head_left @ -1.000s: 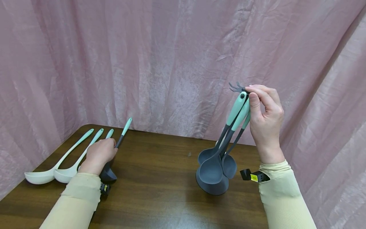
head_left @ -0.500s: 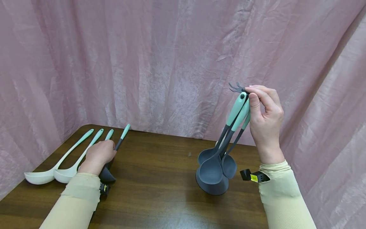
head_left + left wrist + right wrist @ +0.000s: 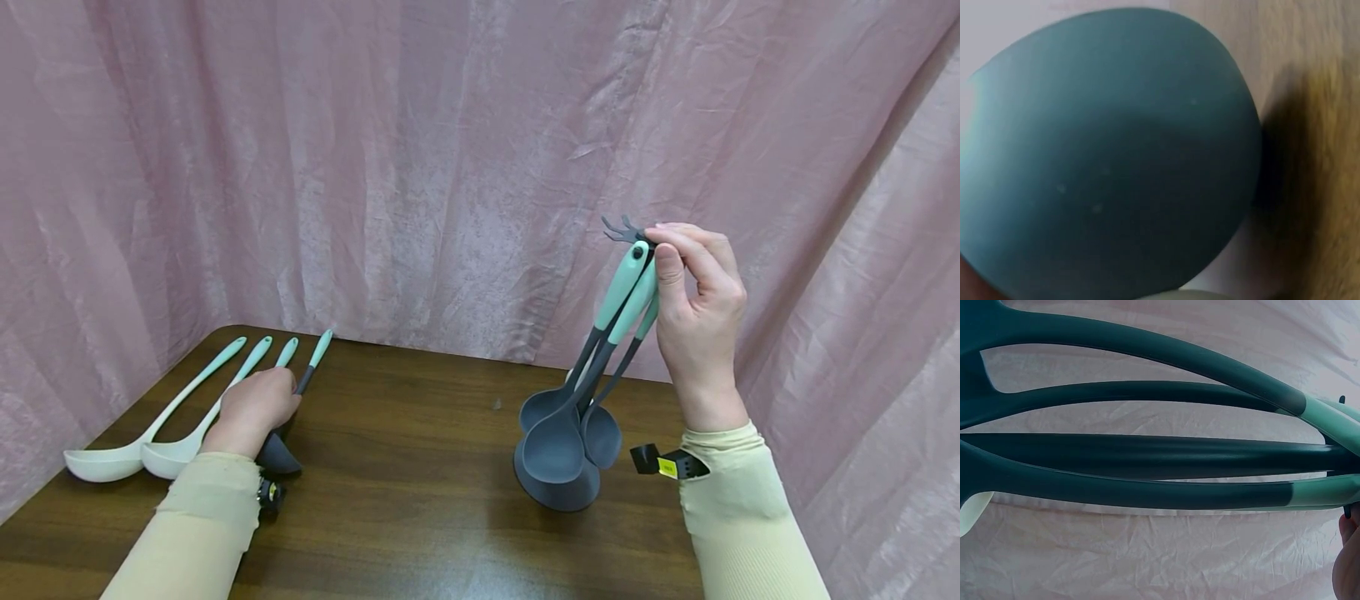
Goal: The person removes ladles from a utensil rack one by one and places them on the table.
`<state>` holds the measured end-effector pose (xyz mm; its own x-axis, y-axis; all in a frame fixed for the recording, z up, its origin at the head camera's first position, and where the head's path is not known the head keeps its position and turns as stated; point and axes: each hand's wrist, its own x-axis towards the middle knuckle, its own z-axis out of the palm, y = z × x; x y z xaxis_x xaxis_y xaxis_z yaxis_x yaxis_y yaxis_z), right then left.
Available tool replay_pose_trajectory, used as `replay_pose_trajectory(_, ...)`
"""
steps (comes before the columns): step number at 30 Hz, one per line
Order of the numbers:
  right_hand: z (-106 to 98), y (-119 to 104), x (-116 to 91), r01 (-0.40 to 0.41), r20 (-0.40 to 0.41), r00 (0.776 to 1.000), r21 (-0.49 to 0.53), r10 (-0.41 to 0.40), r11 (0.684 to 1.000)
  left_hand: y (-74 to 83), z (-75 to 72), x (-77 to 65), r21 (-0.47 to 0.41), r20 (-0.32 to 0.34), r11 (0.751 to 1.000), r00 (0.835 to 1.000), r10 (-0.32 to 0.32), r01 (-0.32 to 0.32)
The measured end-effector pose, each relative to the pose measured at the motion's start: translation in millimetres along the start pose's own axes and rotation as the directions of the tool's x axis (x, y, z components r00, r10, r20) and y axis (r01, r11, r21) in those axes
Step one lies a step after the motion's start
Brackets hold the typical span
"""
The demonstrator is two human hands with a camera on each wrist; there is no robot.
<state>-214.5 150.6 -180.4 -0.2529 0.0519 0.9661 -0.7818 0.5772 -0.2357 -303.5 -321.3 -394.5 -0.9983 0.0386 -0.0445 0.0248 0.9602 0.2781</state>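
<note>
At the table's left side my left hand [image 3: 255, 408] grips the shaft of a dark grey ladle [image 3: 278, 455] with a mint handle, low over the wood; most of the fingers are hidden. The ladle's bowl [image 3: 1116, 150] fills much of the left wrist view. My right hand [image 3: 697, 283] pinches the top of a dark grey utensil stand [image 3: 561, 492], beside its prongs. Several grey spoons and ladles with mint handles hang from that stand; one spoon [image 3: 553, 450] faces forward. In the right wrist view the stand's post [image 3: 1147, 455] runs between their shafts.
Two white ladles, one outermost [image 3: 105, 465] and one inner [image 3: 168, 458], lie side by side on the brown table [image 3: 405, 467]. Another mint handle [image 3: 287, 352] lies by my left hand, its lower part hidden. A pink curtain [image 3: 465, 183] hangs behind the table.
The ladle in my left hand has come down, its handle end lower and further left. My left hand has shifted slightly left. My right hand stays almost still at the stand's top.
</note>
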Motion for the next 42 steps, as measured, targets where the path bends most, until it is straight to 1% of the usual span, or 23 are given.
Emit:
replay_pose_trajectory(10,-1.3,-0.6,-0.2,-0.004,-0.002,1.000,0.001,0.004,1.000,-0.4,1.9,0.1,-0.006,0.030,1.000,1.000,-0.005,0.005)
replay_pose_trajectory(22,-1.6,-0.6,-0.9,0.000,-0.002,1.000,0.004,0.000,1.000,-3.5,0.3,-1.5,-0.018,0.045,1.000,0.999,-0.016,0.017)
replay_pose_trajectory(26,-1.4,0.1,-1.0,0.009,-0.001,1.000,0.006,-0.009,1.000,-4.8,-0.7,-1.8,-0.021,0.043,0.999,0.999,-0.025,0.026)
replay_pose_trajectory(34,-1.2,1.0,-0.1,-0.001,-0.010,1.000,0.012,0.001,1.000,-3.7,-1.7,-1.5,-0.035,0.051,0.999,0.998,-0.040,0.042)
replay_pose_trajectory(42,-1.9,0.9,-0.1,0.004,-0.004,1.000,0.007,-0.004,1.000,-3.9,-4.6,-0.7,-0.038,0.032,0.999,0.999,-0.033,0.034)
